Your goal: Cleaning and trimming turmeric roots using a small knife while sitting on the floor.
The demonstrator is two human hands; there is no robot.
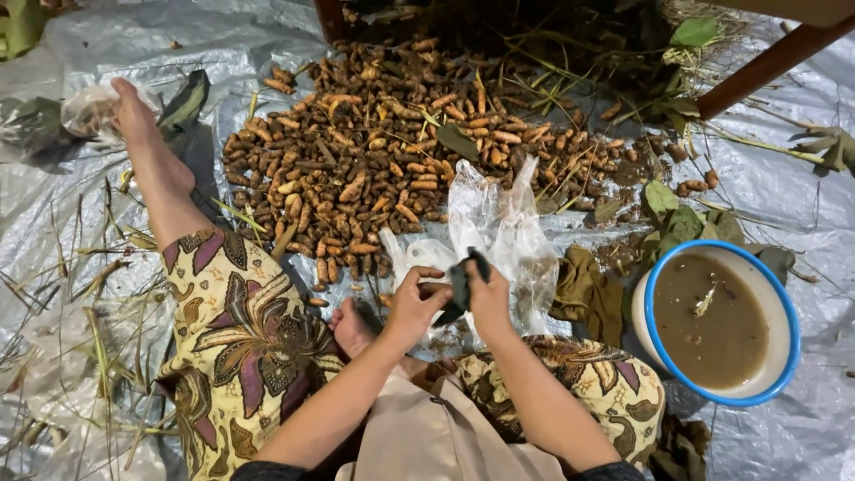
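Nearest the camera, a person sits on a grey plastic sheet (784, 187) in a patterned wrap skirt (240, 347), one leg stretched out to the far left, the other folded so that a bare foot (352, 328) lies just left of the hands. The left hand (414, 303) has its fingers curled together around a small orange-brown root piece (431, 273), which shows only at the fingertips. The right hand (490, 298) is closed on a dark knife-like tool (463, 287), its fingers wrapped tight; the tool crosses between both hands, and its exact kind is hard to tell. Both hands meet above the lap, touching the same dark tool.

Just beyond them lies a crumpled clear plastic bag (499, 223). To the right, near the knee, stands a white basin with a blue rim (663, 267) holding murky brown water. Farther off, a broad heap of orange-brown rhizomes (383, 142) spreads across the sheet, with green leaves and stalks (677, 218) scattered at the right and far edges.
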